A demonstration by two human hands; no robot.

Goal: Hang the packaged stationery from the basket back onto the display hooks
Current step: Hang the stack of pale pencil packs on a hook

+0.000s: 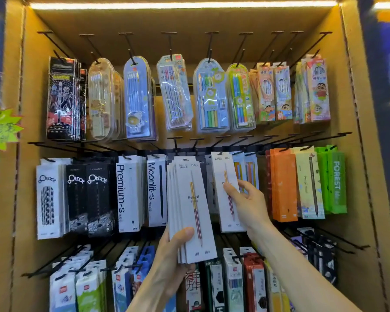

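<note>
My left hand [170, 255] grips a fanned stack of white pencil packs [190, 208] by its lower edge, held up in front of the middle row of the display. My right hand [245, 199] pinches another white pencil pack [226, 192] of the same kind, whose top sits at a black hook [221, 152] in the middle row. The basket is out of sight.
The cardboard display [356, 109] holds three rows of black hooks with hanging stationery: blister packs on top, boxed pencils in the middle, more packs below. Several hooks [324, 242] at the lower right stick out bare. A green price star [0, 129] is at the left edge.
</note>
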